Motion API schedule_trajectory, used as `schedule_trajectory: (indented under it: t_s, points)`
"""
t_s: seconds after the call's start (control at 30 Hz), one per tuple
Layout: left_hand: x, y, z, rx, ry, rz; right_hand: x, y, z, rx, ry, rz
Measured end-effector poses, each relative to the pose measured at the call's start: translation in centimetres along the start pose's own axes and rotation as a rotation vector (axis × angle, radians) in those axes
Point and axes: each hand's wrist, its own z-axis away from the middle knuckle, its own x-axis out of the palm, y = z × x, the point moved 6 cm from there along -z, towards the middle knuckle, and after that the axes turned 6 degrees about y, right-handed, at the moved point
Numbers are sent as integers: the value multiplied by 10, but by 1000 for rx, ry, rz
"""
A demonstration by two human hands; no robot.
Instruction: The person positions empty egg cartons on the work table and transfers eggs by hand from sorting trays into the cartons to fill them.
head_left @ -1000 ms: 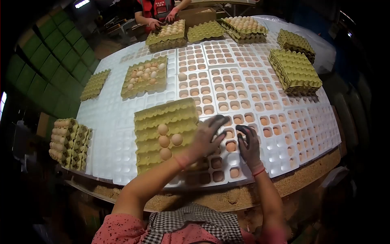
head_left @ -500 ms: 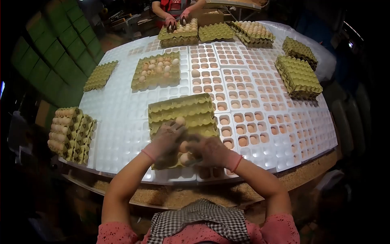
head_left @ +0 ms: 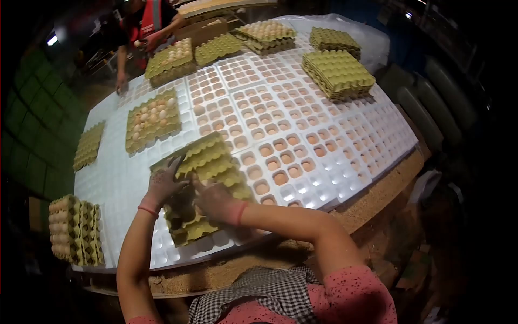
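Note:
A yellow-green pulp egg tray (head_left: pixel 221 162) lies tilted on the white cell trays in front of me. My left hand (head_left: pixel 166 184), in a thin glove, is over its left side with the fingers apart. Beside it, my gloved right hand (head_left: pixel 217 203) is over the tray's middle with curled fingers, slightly blurred. A pale shape shows at its fingertips, too unclear to name. Another pulp tray (head_left: pixel 172 125), holding several eggs (head_left: pixel 151 116), sits just beyond. To the right, white cell trays (head_left: pixel 294 189) hold eggs in many of their cells.
Stacked pulp trays (head_left: pixel 339 75) stand at the back right. Egg-filled trays (head_left: pixel 75 229) are stacked at the near left, and another pulp tray (head_left: pixel 89 146) lies at the left edge. Across the table, a co-worker in a red vest (head_left: pixel 151 21) holds an egg (head_left: pixel 139 43).
My view has turned, shifting the table leftward and tilting it. The eggs seen in the near pulp tray no longer show clearly. The co-worker's hands have left the far egg tray.

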Motion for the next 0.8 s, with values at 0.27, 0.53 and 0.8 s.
schedule_trajectory:
  t_s: [0.27, 0.53, 0.8]
  points:
    - [5, 29, 9, -39, 3, 86, -56, 117, 179, 557, 495, -583]
    - [70, 236, -4, 133, -194, 410, 26, 196, 283, 841, 120, -250]
    - [130, 303, -22, 209, -68, 502, 33, 178, 316, 634, 863, -427]
